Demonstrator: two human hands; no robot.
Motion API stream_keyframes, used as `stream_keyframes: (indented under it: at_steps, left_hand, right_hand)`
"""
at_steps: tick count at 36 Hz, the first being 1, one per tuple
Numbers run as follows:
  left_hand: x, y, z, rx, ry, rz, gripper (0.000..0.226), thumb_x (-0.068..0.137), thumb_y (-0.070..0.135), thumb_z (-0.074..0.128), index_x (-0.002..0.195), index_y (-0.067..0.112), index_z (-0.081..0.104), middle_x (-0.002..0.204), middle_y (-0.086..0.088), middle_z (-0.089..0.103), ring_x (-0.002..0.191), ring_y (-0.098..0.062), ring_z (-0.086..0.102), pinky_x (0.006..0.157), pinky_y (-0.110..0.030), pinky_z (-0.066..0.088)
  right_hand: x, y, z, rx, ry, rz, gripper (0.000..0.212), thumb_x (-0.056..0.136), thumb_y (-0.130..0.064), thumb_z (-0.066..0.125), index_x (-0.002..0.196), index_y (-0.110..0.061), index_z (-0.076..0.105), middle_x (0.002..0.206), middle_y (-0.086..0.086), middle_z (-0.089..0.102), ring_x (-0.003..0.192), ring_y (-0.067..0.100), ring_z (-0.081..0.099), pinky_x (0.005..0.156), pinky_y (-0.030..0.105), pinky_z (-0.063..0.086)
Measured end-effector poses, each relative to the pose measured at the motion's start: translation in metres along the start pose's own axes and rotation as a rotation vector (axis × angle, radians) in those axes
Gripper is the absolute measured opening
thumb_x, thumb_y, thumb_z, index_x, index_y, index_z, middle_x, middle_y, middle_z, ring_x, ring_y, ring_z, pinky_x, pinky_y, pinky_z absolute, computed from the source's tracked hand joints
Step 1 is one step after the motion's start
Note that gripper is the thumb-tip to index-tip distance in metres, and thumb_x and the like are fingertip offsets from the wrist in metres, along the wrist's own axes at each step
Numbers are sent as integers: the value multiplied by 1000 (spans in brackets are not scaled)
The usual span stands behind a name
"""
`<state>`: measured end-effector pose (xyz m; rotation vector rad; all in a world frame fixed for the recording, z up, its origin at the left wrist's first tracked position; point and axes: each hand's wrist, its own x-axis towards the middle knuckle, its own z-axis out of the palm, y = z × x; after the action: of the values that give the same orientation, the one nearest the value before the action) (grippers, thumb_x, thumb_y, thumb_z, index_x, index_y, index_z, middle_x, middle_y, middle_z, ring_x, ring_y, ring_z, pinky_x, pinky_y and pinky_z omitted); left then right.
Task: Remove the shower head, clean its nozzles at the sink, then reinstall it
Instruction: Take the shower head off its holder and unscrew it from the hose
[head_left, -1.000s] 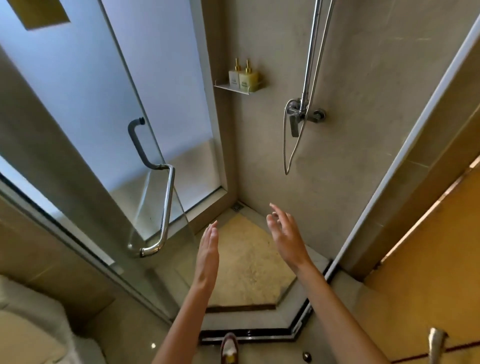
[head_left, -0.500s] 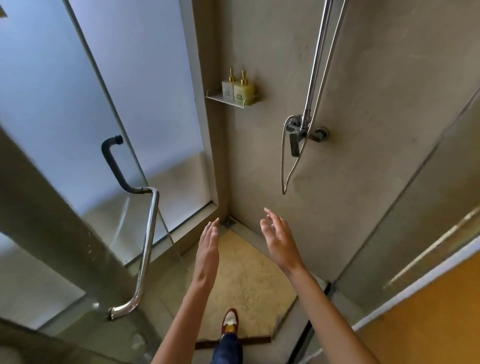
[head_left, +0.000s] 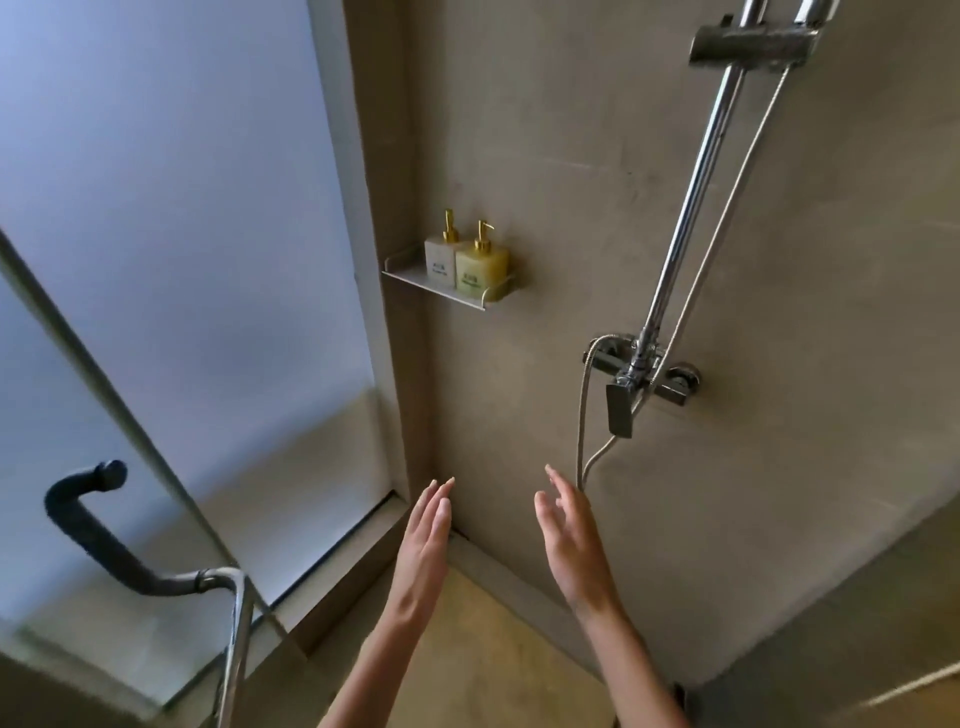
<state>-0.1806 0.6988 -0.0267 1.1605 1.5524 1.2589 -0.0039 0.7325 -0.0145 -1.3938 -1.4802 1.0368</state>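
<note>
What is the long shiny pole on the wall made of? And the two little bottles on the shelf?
The pole looks like polished, chrome-like metal: it is silvery with bright glints. The two bottles look like plastic or frosted glass, one whitish and one yellowish; the picture cannot settle which. Their pump tops look gold-coloured. The shelf seems thin pale metal.

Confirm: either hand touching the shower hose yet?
No: the left hand and right hand hover open and empty below the hose.
</note>
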Motion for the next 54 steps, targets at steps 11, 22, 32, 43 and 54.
stream_keyframes:
  at_steps: [11,22,32,43,54]
  left_hand:
    - [91,43,30,-60,-184,46,52,95,54,34,144,41,46,156,21,33,143,9,25,113,-16,17]
    - [155,94,85,-41,-321,168,56,94,56,35,149,41,37,159,24,26,138,23,17,118,-18,11]
    - [193,150,137,-27,-345,260,50,99,50,40,148,42,34,161,19,25,148,5,17,121,-25,13]
    - [231,217,175,-38,-364,363,69,85,74,39,148,48,31,161,11,30,146,-8,31,120,-48,31]
    - [272,306,189,-133,-467,570,46,97,50,48,139,31,51,139,13,57,118,8,56,95,-17,45]
  right_hand:
    - [63,-10,-28,-127,189,36,59,101,-54,38,155,-39,21,166,-17,2,151,1,5,120,26,15]
    - [114,-35,-69,-183,349,-27,59,101,-48,41,155,-39,18,165,-20,5,146,-11,4,115,17,9]
    - [155,-51,-131,-159,458,-98,68,95,-67,34,155,-38,19,165,-18,10,149,-8,6,121,23,11]
    - [192,-73,-188,-141,465,-165,74,89,-62,49,154,-40,22,162,-22,18,149,-1,19,124,40,24]
    - [229,-148,-244,-122,535,-279,78,80,-76,52,148,-49,26,158,-29,25,142,-2,33,115,43,36]
